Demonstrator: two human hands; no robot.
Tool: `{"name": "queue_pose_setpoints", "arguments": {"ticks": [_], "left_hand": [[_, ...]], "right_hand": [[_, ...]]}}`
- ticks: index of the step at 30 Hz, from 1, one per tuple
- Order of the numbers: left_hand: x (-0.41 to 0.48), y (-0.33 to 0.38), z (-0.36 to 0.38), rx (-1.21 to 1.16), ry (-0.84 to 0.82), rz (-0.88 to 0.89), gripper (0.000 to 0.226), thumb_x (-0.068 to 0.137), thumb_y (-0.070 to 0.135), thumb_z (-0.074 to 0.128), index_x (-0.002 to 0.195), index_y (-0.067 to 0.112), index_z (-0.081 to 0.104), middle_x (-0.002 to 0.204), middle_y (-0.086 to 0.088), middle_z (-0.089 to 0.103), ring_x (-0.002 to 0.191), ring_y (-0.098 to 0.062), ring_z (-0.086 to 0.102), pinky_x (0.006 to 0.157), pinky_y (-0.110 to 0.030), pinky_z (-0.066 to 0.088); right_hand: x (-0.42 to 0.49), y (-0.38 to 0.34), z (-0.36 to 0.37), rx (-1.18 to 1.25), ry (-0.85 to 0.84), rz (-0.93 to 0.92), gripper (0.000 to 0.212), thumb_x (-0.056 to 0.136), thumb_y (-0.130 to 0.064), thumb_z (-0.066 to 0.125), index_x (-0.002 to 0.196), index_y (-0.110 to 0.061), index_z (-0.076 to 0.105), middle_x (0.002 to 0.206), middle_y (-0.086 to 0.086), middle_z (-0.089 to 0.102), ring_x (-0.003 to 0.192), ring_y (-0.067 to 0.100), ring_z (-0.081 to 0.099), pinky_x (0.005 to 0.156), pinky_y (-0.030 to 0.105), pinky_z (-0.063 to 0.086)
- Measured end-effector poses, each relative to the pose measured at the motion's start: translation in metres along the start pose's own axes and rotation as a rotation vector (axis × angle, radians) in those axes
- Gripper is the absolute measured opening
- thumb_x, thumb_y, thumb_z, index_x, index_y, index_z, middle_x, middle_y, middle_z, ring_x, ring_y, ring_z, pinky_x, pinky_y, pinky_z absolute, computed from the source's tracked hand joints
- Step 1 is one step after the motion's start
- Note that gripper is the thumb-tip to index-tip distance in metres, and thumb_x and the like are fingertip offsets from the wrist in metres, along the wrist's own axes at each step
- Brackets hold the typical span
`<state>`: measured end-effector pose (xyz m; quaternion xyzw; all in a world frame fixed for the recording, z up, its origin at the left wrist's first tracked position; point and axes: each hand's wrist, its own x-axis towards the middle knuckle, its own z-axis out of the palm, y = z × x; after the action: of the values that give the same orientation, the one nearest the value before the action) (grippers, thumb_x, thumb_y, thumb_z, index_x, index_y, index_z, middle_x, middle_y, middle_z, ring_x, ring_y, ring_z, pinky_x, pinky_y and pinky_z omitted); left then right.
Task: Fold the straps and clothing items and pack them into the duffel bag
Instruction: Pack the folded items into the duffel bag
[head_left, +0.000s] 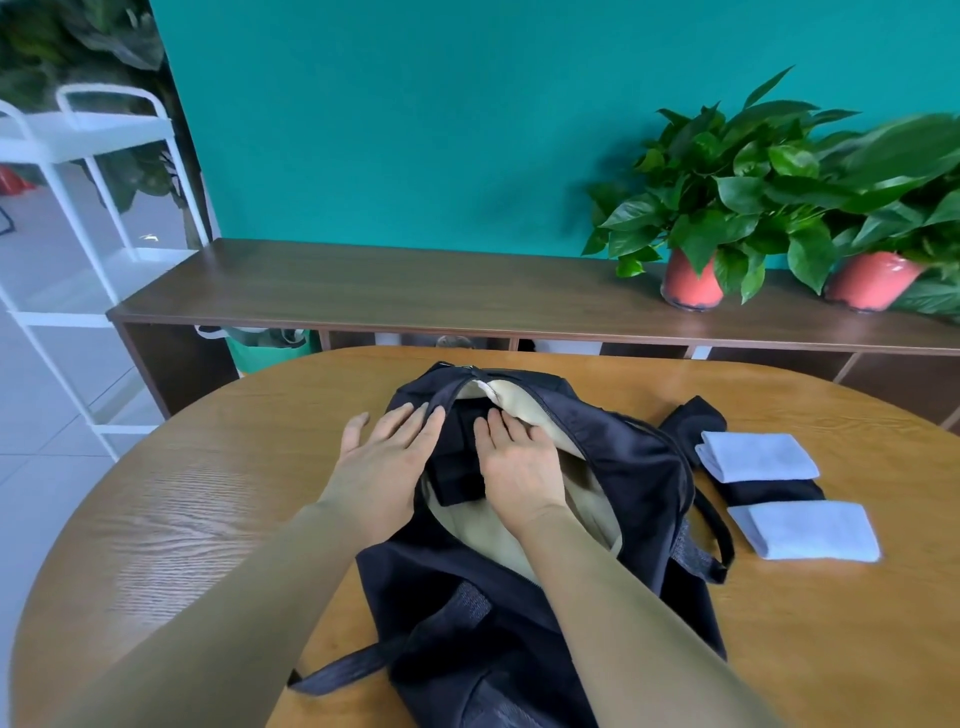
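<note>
My left hand lies flat, fingers straight, on the left flap of the open black duffel bag. My right hand, fingers straight and together, presses a folded black piece, strap or garment I can't tell, down inside it. Packing is under way, I judge: next I must reach right for the folded pale-blue cloths beside the bag.

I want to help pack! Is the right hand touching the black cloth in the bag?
Touching. Head view: the right hand lies flat on the black cloth in the bag.
</note>
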<state>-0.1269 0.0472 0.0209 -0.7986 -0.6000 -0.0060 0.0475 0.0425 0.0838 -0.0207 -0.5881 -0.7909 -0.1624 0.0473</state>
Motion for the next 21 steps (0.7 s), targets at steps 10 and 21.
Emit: {"name": "queue_pose_setpoints", "arguments": {"ticks": [10, 21], "left_hand": [[-0.002, 0.005, -0.002, -0.021, -0.008, -0.005, 0.083, 0.091, 0.013, 0.045, 0.151, 0.022, -0.012, 0.161, 0.003, 0.000, 0.147, -0.014, -0.004, 0.117, -0.046, -0.001], [-0.002, 0.007, -0.006, -0.015, -0.039, -0.013, 0.085, 0.090, 0.011, 0.046, 0.151, 0.024, -0.011, 0.161, 0.000, -0.003, 0.145, -0.017, 0.011, 0.117, -0.042, 0.007]], "right_hand": [[-0.010, -0.004, -0.009, 0.247, -0.182, -0.049, 0.062, 0.099, -0.032, 0.023, 0.152, -0.011, -0.001, 0.159, 0.008, -0.004, 0.147, 0.019, -0.005, 0.119, 0.034, -0.001], [-0.009, 0.002, -0.022, 0.254, -0.235, -0.057, 0.060, 0.099, -0.031, 0.021, 0.151, -0.010, 0.000, 0.160, 0.006, -0.005, 0.146, 0.016, -0.006, 0.119, 0.033, -0.002]]}}
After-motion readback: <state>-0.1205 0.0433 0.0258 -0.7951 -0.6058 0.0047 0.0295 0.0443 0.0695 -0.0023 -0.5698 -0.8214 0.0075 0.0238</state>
